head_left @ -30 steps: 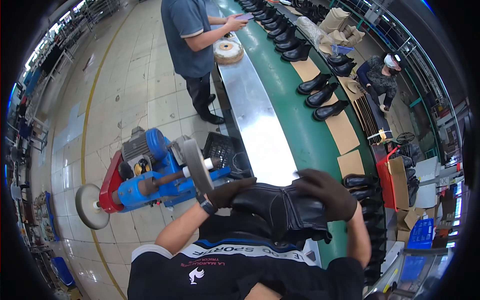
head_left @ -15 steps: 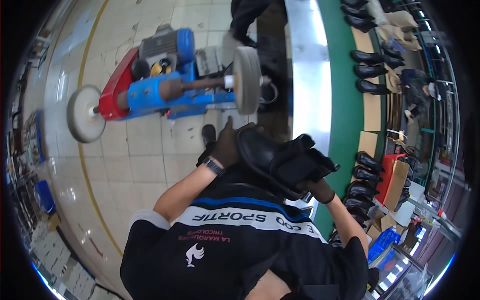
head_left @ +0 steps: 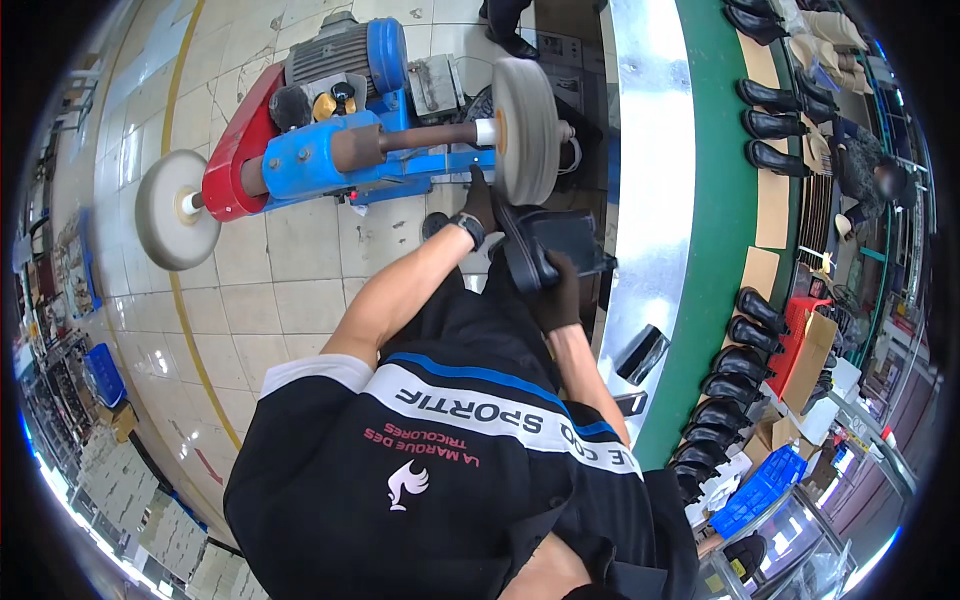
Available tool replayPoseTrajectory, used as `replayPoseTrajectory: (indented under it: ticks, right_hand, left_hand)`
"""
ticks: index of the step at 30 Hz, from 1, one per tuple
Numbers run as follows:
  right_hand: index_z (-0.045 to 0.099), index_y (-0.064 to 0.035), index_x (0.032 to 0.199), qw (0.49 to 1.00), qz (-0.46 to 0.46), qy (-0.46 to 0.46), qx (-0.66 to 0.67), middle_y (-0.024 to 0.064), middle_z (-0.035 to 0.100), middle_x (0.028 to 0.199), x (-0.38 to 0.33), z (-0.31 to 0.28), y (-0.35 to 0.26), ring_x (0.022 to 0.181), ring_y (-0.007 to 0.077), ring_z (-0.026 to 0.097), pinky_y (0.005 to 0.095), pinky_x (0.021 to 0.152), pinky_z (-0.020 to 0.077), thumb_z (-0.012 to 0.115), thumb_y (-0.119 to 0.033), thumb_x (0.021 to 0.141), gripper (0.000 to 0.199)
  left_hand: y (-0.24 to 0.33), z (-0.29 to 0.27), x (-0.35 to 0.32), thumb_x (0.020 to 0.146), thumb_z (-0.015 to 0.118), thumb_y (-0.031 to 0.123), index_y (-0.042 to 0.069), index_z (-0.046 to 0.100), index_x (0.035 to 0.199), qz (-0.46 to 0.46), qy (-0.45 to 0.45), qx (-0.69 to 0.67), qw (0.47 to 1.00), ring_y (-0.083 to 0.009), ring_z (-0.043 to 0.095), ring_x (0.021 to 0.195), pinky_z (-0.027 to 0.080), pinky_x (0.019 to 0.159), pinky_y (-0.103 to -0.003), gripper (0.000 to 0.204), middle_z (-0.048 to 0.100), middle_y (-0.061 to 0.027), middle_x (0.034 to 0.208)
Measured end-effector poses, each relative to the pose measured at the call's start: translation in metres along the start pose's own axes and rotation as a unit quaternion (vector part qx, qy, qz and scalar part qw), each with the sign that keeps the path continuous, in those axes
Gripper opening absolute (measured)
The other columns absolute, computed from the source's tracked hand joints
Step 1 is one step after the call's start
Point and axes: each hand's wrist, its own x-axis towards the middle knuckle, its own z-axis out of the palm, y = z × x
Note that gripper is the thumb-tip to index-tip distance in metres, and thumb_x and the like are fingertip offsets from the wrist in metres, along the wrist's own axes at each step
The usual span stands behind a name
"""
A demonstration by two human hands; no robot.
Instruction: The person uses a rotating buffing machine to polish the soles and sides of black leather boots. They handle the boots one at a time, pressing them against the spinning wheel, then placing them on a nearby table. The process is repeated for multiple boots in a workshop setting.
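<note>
Black leather boot [head_left: 548, 238] lies lengthwise from dark-gloved right hand [head_left: 560, 296], clasping it, to dark-gloved left hand [head_left: 482, 203], openness and hold unclear, nearer round grey wheel [head_left: 527, 135] ahead.

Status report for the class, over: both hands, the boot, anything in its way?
Right hand gripping black boot. Left hand at boot's left side, grip unclear. Machine's right-hand wheel right by boot; contact unclear.

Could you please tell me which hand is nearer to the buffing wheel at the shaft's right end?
Left: the left hand is just below-left of the buffing wheel, while the right hand is farther below, with the black boot between.
</note>
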Motion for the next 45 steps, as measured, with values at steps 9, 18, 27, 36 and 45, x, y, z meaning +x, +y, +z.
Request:
replayPoseTrajectory:
  ticks: [9, 18, 27, 36, 45]
  right_hand:
    - [0.060, -0.0058, 0.116, 0.944, -0.200, 0.040, -0.261, 0.0095, 0.063, 0.111, 0.043, -0.060, 0.044, 0.103, 0.0198, 0.060, 0.0428, 0.090, 0.0491, 0.063, -0.029, 0.085, 0.039]
    - [0.052, 0.0013, 0.131, 0.709, -0.250, 0.061, -0.657, 0.0156, 0.057, 0.129, -0.109, -0.016, -0.011, 0.121, 0.0273, 0.052, 0.0368, 0.104, 0.0397, 0.075, -0.015, 0.075, 0.063]
    - [0.049, -0.0213, 0.139, 0.455, -0.225, -0.016, -0.861, 0.0258, 0.056, 0.113, -0.053, 0.090, -0.054, 0.101, 0.0445, 0.055, 0.0480, 0.088, 0.0477, 0.079, -0.032, 0.060, 0.085]
    - [0.055, -0.0256, 0.133, 0.307, -0.165, 0.007, -0.937, 0.0271, 0.060, 0.102, 0.030, 0.097, -0.051, 0.092, 0.0442, 0.060, 0.0469, 0.086, 0.0484, 0.077, -0.028, 0.059, 0.077]
    - [0.063, -0.0042, 0.118, 0.813, -0.196, 0.136, -0.532, 0.0169, 0.068, 0.099, -0.058, 0.046, -0.040, 0.094, 0.0301, 0.066, 0.0391, 0.082, 0.0516, 0.070, -0.023, 0.077, 0.045]
  left_hand:
    - [0.015, 0.002, 0.017, 0.084, 0.020, 0.082, 0.007, 0.038, 0.144, -0.009, -0.042, 0.080, 0.996, -0.0335, 0.049, 0.127, 0.034, 0.109, -0.046, 0.098, 0.049, -0.0174, 0.139]
    - [-0.006, 0.015, -0.081, 0.093, 0.031, 0.069, 0.001, 0.046, 0.134, -0.080, -0.038, 0.080, 0.993, -0.0272, 0.049, 0.125, 0.031, 0.109, -0.053, 0.080, 0.054, -0.0143, 0.133]
    - [-0.009, -0.014, -0.030, 0.098, 0.026, 0.060, -0.001, 0.044, 0.135, -0.005, -0.099, 0.033, 0.995, -0.0272, 0.053, 0.120, 0.038, 0.108, -0.040, 0.074, 0.055, -0.0160, 0.131]
    - [0.002, -0.037, 0.030, 0.099, 0.025, 0.060, -0.001, 0.042, 0.137, -0.017, -0.191, 0.139, 0.972, -0.0290, 0.053, 0.121, 0.039, 0.107, -0.041, 0.074, 0.053, -0.0185, 0.132]
    - [-0.022, 0.008, -0.026, 0.100, 0.024, 0.054, 0.002, 0.041, 0.138, 0.139, -0.073, 0.244, 0.957, -0.0294, 0.054, 0.119, 0.043, 0.104, -0.041, 0.067, 0.054, -0.0184, 0.131]
